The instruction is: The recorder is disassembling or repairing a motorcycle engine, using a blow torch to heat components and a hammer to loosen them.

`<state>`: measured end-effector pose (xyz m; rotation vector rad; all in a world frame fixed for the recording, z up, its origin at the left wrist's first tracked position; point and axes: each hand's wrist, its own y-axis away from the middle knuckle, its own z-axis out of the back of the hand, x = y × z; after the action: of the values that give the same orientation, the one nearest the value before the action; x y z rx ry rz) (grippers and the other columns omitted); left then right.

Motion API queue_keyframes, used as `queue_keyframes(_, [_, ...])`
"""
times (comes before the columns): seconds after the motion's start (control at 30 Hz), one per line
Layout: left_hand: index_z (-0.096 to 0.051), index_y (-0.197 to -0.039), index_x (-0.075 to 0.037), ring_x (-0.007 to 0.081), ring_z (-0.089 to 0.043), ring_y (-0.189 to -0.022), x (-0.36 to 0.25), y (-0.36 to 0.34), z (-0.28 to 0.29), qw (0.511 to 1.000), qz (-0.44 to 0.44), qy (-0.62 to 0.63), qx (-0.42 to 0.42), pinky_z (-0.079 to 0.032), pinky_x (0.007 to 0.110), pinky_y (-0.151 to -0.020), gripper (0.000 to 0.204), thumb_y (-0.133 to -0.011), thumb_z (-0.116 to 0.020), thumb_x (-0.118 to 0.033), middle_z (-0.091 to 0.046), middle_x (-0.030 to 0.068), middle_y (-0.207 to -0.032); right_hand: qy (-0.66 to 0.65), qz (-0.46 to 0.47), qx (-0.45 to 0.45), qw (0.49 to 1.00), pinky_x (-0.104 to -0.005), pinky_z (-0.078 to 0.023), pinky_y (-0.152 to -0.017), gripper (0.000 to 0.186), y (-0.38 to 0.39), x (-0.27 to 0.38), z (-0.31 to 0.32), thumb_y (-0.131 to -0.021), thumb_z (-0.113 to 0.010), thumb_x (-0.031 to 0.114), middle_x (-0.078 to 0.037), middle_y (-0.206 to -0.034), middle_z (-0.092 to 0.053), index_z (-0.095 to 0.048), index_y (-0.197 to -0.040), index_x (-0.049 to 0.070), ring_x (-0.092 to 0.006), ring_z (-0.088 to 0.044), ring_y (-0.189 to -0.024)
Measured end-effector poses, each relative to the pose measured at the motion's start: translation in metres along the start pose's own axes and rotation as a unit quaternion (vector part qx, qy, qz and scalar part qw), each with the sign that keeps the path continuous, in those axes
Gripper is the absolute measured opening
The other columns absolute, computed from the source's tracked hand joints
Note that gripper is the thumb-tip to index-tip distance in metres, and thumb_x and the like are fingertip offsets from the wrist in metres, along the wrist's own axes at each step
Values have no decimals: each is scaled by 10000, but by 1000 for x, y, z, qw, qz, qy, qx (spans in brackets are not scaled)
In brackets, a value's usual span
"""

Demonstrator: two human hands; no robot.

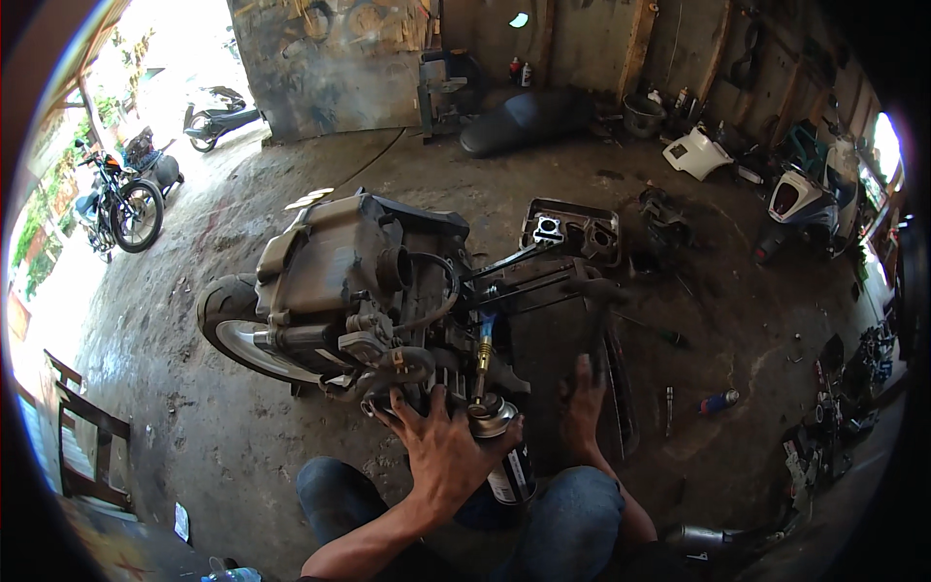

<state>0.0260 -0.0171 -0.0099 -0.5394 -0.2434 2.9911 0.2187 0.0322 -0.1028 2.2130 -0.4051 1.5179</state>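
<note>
My left hand (436, 446) has its fingers spread and curled over a dark engine part (388, 393) on the motorcycle's rear assembly (335, 262). Its thumb lies against a black-and-silver gas canister (509, 470), topped by a brass torch (483, 359) with a blue end; whether that blue is flame I cannot tell. My right hand (582, 417) is closed around the dark handle of a slightly blurred hammer-like tool (598, 320), raised beside the dark metal frame (543, 296), right of the torch.
A parts tray (611, 218) holds engine pieces. Tools and a blue can (718, 401) lie at right, near a pile of parts (844, 388). A seat (524, 121), white panel (698, 150) and scooter body (805, 199) stand behind; motorcycles (131, 204) at left, beside a wooden frame (87, 427).
</note>
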Motion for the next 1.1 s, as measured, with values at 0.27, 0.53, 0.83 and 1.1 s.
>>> queue_keyframes(0.27, [-728,-1067,27,629,-158,-1331,6,-1,-3,999,-18,33,-31,-44,829,-1042,799,-770,-675,-713,-513,231,-1350,19,-16,70,997,-203,-347,-431,327,8,9,-5,-998,-620,386,59,-732,-484,-526,-1124,100,-22,-456,-561])
queue_keyframes(0.53, [-727,-1075,28,635,-176,-1326,5,1,-2,999,-13,15,-40,-74,828,-1039,806,-764,-682,-714,-519,229,-1347,47,-48,133,989,-212,-339,-421,331,10,3,-7,-994,-622,392,41,-722,-488,-514,-1118,105,-36,-462,-559])
queue_keyframes(0.83, [-760,-1093,-121,623,-157,-1340,3,2,-2,1000,2,9,-14,-69,759,-1110,623,-749,-729,-639,-509,259,-1366,89,-7,100,991,-201,-333,-421,302,11,-8,-6,-1007,-593,410,60,-706,-477,-517,-1085,128,-24,-454,-557])
queue_keyframes(1.1, [-766,-1083,-140,632,-141,-1342,1,0,-2,1000,-6,3,-12,-64,760,-1108,607,-756,-718,-650,-514,258,-1357,-24,-63,66,996,-215,-363,-457,281,13,-3,-2,-1017,-593,363,54,-749,-495,-525,-1131,115,-25,-466,-593])
